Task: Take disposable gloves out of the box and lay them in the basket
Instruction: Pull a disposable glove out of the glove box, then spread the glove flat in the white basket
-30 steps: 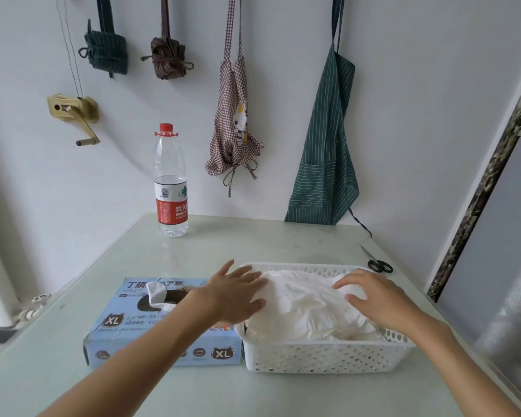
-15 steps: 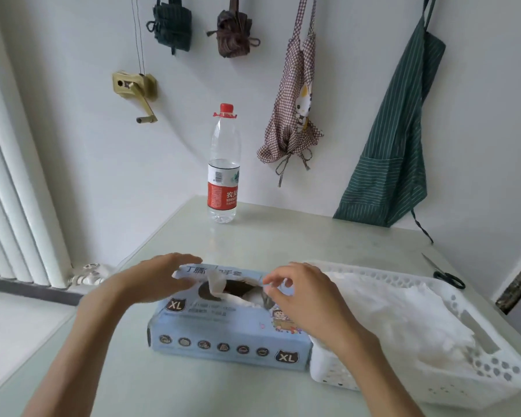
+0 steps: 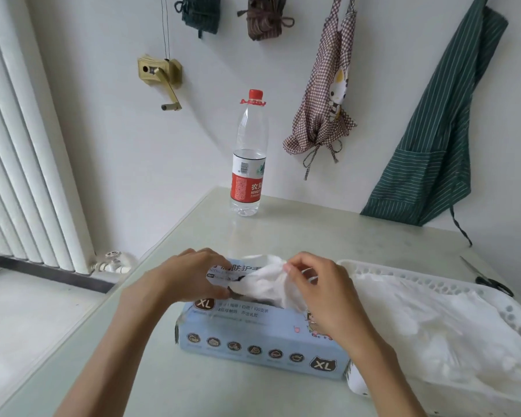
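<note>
Two bare hands work at the top of a light-blue glove box [image 3: 253, 335] that lies flat on the pale worktop [image 3: 313, 233], its long side facing the camera and marked "XL" at both ends. Right hand [image 3: 316, 284]: fingers curled, thumb and forefinger pinching a crumpled white glove [image 3: 265, 281] that rises partly out of the opening in the box top; the lower part of the glove is hidden behind the hand. Left hand [image 3: 190, 278]: fingers curled over the far left portion of the box top, thumb lying at the edge of the opening, just beside the glove; whether it grips the glove or only presses on the box cannot be told. Immediately to the right of the box, touching or nearly touching its end, stands a white perforated basket [image 3: 403, 272] holding a loose heap of white gloves [image 3: 433, 332], somewhat blurred. Black-handled scissors [image 3: 491, 281] lie on the worktop beyond the far rim of the basket. One clear water bottle [image 3: 248, 158] with red cap and red label stands upright near the back edge of the worktop, well apart from the box. On the wall behind hang a checked apron [image 3: 325, 94] and a green striped apron [image 3: 433, 139].
</note>
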